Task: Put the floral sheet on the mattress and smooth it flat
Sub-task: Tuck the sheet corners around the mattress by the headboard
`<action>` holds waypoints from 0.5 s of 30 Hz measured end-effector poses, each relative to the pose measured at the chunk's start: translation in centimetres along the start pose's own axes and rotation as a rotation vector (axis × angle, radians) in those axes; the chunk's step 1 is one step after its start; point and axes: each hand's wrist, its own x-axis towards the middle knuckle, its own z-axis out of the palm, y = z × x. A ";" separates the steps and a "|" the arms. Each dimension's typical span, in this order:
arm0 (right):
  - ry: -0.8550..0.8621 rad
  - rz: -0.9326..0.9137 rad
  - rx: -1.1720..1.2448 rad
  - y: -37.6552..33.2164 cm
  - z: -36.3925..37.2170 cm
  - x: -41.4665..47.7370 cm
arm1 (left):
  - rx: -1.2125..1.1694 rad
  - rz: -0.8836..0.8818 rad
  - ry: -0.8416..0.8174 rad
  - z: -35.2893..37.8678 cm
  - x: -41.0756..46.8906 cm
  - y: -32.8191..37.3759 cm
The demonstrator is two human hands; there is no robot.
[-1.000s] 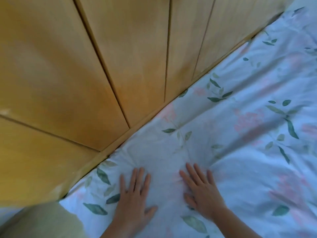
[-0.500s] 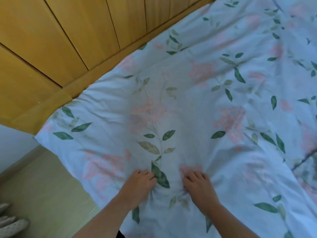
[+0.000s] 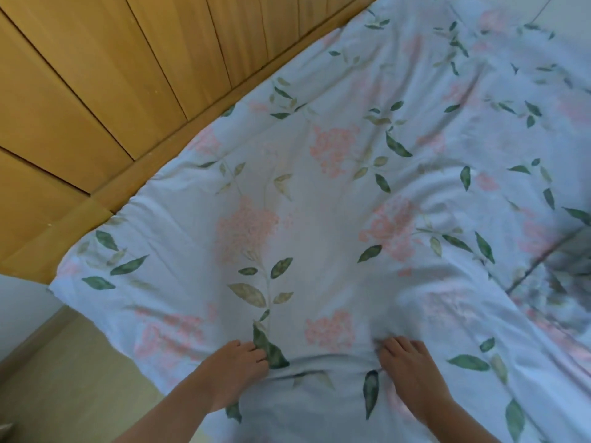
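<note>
I am looking down at the floral sheet [image 3: 319, 193], which is lying spread over the bed and reaching up to the wooden panelled wall [image 3: 128, 75] at the far left. The mattress itself is lying wholly hidden under the cloth, so I cannot make out its edges. Near the bottom centre, the left hand [image 3: 235, 367] is pinching a bunch of the sheet, its fingers curling closed on the fabric beside a dark green leaf print. The right hand [image 3: 412, 369] is sitting just to the right with its fingers bent and pressing into the cloth; I am reading it as gripping a fold too, though the fingertips are sinking into the fabric and the hold is hard to see. A raised ridge of sheet is running between the two hands. Wrinkles are fanning out toward the far right, where a darker, blurred patch [image 3: 563, 270] is showing at the frame edge; I cannot tell what it is. The floor [image 3: 64, 378] is showing at the near left, and both forearms are being cut off by the bottom edge.
</note>
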 end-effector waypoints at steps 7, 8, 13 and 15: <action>-0.139 0.339 0.041 1.6 -1.9 0.6 | -0.113 -0.327 0.053 -2.2 5.2 6.6; -0.143 0.373 0.044 2.1 -2.3 1.1 | -0.118 -0.368 0.073 -2.4 6.4 7.4; -0.136 0.580 -0.032 7.1 -2.9 3.2 | -0.087 -0.342 0.270 -2.9 11.4 8.1; -0.175 0.588 -0.084 9.6 -2.8 4.1 | -0.085 -0.297 0.364 -3.4 13.0 7.5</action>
